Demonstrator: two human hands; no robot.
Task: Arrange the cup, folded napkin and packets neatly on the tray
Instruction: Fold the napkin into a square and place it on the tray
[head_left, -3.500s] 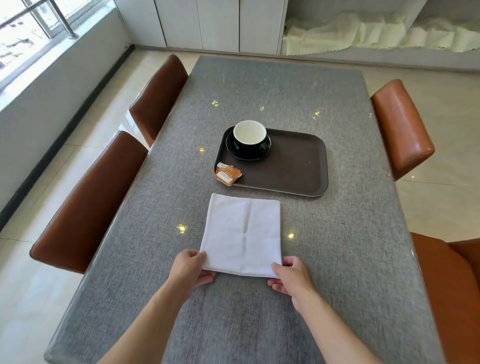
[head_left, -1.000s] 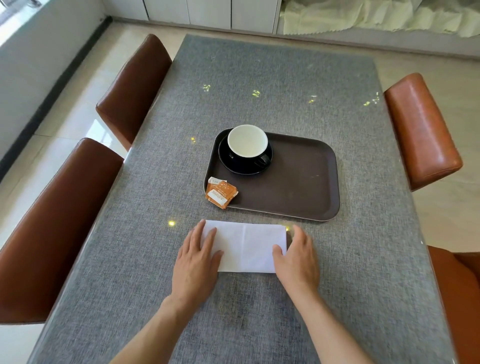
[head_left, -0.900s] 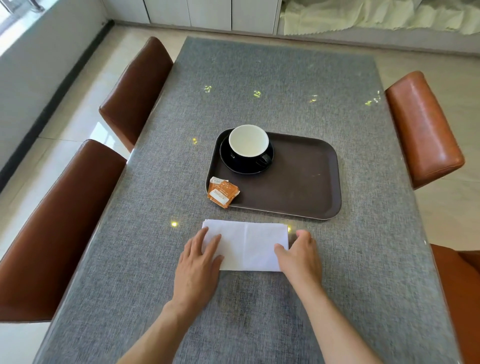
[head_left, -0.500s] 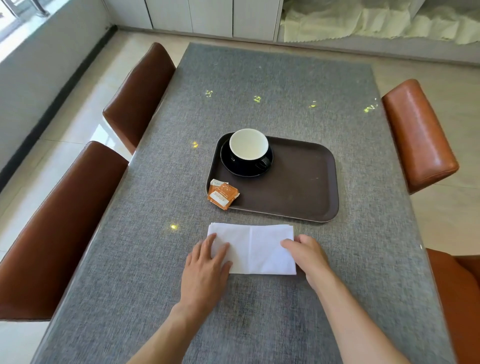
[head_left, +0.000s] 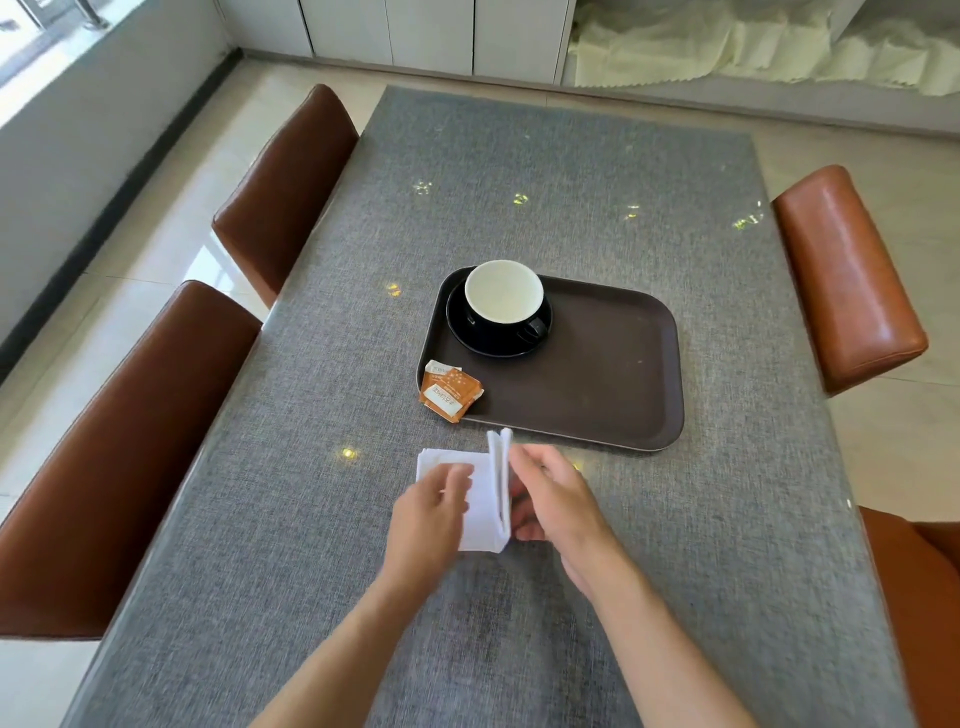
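A white napkin (head_left: 485, 499) lies on the grey table just in front of a dark brown tray (head_left: 608, 374). Its right half stands upright, lifted by my right hand (head_left: 553, 499), which grips that raised edge. My left hand (head_left: 428, 512) presses flat on the napkin's left half. A black cup with a white inside (head_left: 504, 301) stands on a black saucer (head_left: 467, 338) in the tray's far left corner. Orange packets (head_left: 448, 391) rest on the tray's near left rim, partly hanging over the table.
The grey table (head_left: 571, 197) has brown chairs on the left (head_left: 130, 441) (head_left: 285, 192) and orange chairs on the right (head_left: 847, 275) (head_left: 914, 597). White cabinets and a pale cloth (head_left: 753, 47) line the far wall.
The napkin went from a square to a half-folded strip under both hands. Now my right hand has raised the strip's right end upright over the left half, which my left hand holds down.
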